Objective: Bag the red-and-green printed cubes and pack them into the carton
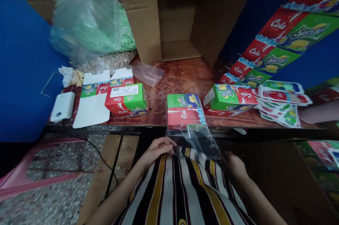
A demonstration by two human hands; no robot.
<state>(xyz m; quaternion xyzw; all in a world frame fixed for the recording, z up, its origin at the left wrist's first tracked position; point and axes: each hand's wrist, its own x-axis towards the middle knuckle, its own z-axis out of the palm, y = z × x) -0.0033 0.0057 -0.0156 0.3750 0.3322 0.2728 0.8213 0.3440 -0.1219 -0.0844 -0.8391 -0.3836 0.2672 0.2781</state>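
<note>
A Cola and Sprite printed box (182,111) lies at the table's front edge inside a clear plastic bag (197,140). The bag's loose open end hangs over the edge toward my striped shirt. My left hand (160,148) pinches the left corner of that end between thumb and fingers. At the right corner my right hand (235,166) is closed, its fingertips dark and slightly blurred; the film stretches to it. Another printed box (127,99) stands to the left, and one more box (229,98) to the right, both apart from my hands.
Flat printed packs (280,103) lie in a pile at the right, by a tall stack of boxes (280,41). An open cardboard carton (180,50) stands behind. At left are an unfolded box (92,108), a white device (63,107) and bagged clear trays (87,17).
</note>
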